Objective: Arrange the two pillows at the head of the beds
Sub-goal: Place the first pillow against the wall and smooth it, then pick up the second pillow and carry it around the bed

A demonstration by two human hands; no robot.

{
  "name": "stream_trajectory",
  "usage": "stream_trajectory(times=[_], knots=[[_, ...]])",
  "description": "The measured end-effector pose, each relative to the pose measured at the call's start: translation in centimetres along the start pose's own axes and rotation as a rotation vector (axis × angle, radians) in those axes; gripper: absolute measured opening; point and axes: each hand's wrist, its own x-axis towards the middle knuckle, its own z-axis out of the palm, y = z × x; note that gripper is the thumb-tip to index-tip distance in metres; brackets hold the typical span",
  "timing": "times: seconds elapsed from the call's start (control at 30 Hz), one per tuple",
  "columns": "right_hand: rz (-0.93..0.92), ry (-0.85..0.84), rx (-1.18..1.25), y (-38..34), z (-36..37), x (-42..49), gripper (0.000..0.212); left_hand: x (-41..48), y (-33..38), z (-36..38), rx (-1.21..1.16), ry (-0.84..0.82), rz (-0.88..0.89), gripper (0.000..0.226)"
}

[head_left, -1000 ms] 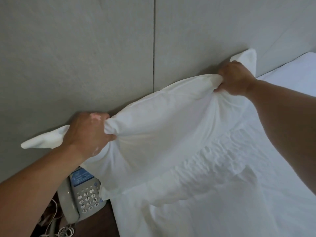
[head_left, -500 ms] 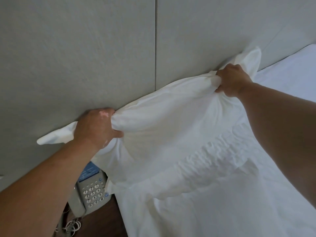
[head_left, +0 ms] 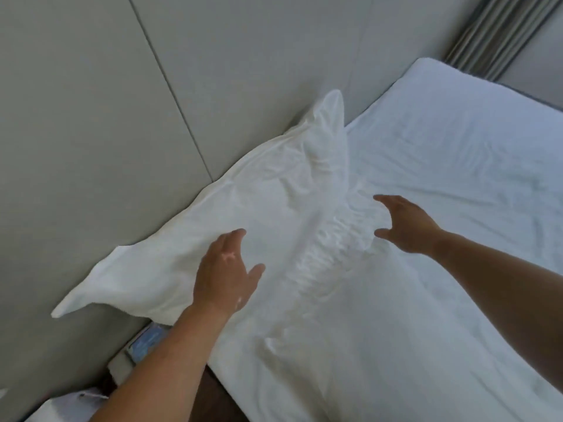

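Both of my hands have let go of the pillow (head_left: 268, 208) since the picture half a second back, when each one gripped a top corner and held it up against the wall. Now it lies by itself.

From the head camera, the only view I have, my left hand (head_left: 224, 275) hangs just above the near part of the pillow with its fingers spread and nothing in it. My right hand (head_left: 405, 226) is open too, fingers curled a little, over the wrinkled bed sheet (head_left: 457, 184) just beside the pillow. I cannot tell if either hand is touching the cloth.

The pillow rests at the head of the bed, its long side against the grey headboard wall (head_left: 106, 117). One pointed corner sticks up by the wall and the other pokes out past the side of the bed.

I think this pillow is about in place, though it looks bumpy and may want a pat flat. I can see only one pillow, so the second one is left to do. The rest of the bed head, to the right, is bare sheet.

Down by my left arm there is something blue and grey (head_left: 146, 342), too blurry and hidden to name. A curtain (head_left: 499, 32) hangs at the top right. Nothing blocks the bare spot.
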Motion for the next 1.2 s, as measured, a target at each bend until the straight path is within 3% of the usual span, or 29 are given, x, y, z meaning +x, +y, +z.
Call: stream_trajectory(times=[0.13, 0.33, 0.5, 0.6, 0.7, 0.83, 0.97, 1.03, 1.2], knots=[[0.274, -0.111, 0.119, 8.0, 4.0, -8.1, 0.09, -3.4, 5.0, 6.8, -0.141, -0.206, -0.023, 0.076], [0.496, -0.212, 0.174, 17.2, 8.8, -20.2, 0.086, -10.7, 10.1, 17.2, -0.025, -0.496, 0.131, 0.08], [0.539, -0.246, 0.205, 22.3, 11.8, -26.6, 0.088, -15.3, 11.5, 24.0, 0.056, -0.526, 0.151, 0.078], [0.518, -0.261, 0.231, 25.1, 13.7, -28.3, 0.095, -18.5, 11.3, 27.1, 0.052, -0.427, 0.104, 0.077], [0.478, -0.263, 0.257, 27.1, 15.1, -28.3, 0.105, -21.9, 10.8, 29.3, -0.028, -0.332, -0.031, 0.081], [0.441, -0.299, 0.288, 28.7, 16.1, -26.4, 0.128, -25.0, 10.4, 31.7, -0.215, -0.352, -0.368, 0.105], [0.426, -0.332, 0.378, 29.9, 17.0, -24.6, 0.129, -26.7, 10.5, 34.4, -0.473, -0.374, -0.688, 0.097], [0.449, -0.342, 0.43, 30.6, 17.7, -23.6, 0.128, -27.2, 10.6, 35.6, -0.61, -0.383, -0.778, 0.092], [0.462, -0.371, 0.489, 31.8, 19.1, -21.4, 0.135, -27.7, 10.9, 38.7, -0.902, -0.34, -0.899, 0.105]])
